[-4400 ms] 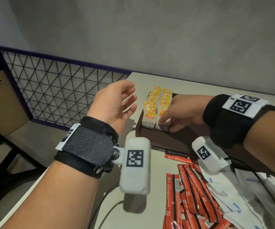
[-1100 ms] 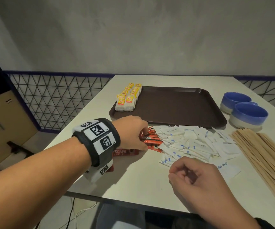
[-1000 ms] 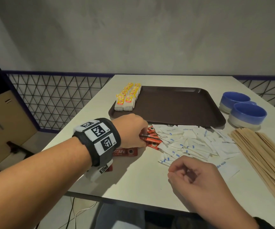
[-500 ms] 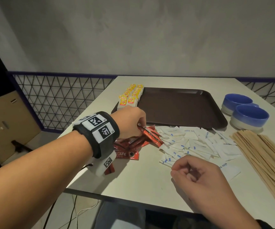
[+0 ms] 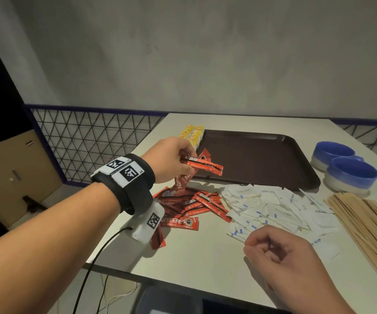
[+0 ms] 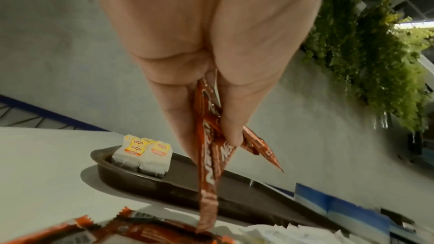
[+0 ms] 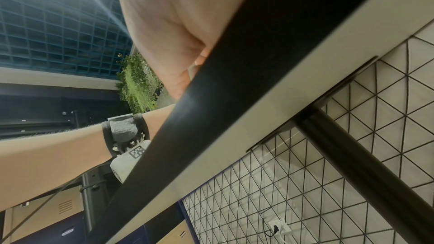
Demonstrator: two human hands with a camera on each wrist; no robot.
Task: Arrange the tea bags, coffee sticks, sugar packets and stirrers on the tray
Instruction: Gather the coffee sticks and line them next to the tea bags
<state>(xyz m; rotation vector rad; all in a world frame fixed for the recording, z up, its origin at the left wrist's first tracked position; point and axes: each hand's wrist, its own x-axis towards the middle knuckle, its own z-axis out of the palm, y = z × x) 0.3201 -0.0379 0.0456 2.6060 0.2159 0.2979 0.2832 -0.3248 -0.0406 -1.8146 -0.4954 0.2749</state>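
My left hand (image 5: 183,164) pinches a few red coffee sticks (image 5: 204,165) and holds them in the air over the near left corner of the brown tray (image 5: 262,155). In the left wrist view the fingertips (image 6: 231,134) clamp the coffee sticks (image 6: 207,183), which hang down and splay. Two rows of yellow-tagged tea bags (image 5: 193,134) stand along the tray's left edge, also seen as tea bags (image 6: 143,155) in the tray (image 6: 122,175). My right hand (image 5: 280,252) rests as a curled fist near the table's front edge, holding nothing.
Loose coffee sticks (image 5: 189,205) lie on the table in front of the tray, white sugar packets (image 5: 273,207) to their right, then wooden stirrers (image 5: 368,225). Two blue bowls (image 5: 350,175) stand right of the tray. A wire fence runs behind and to the left.
My left hand gathered coffee sticks from the pile, lifted them and moved toward the tray. The right hand stayed in place, curled.
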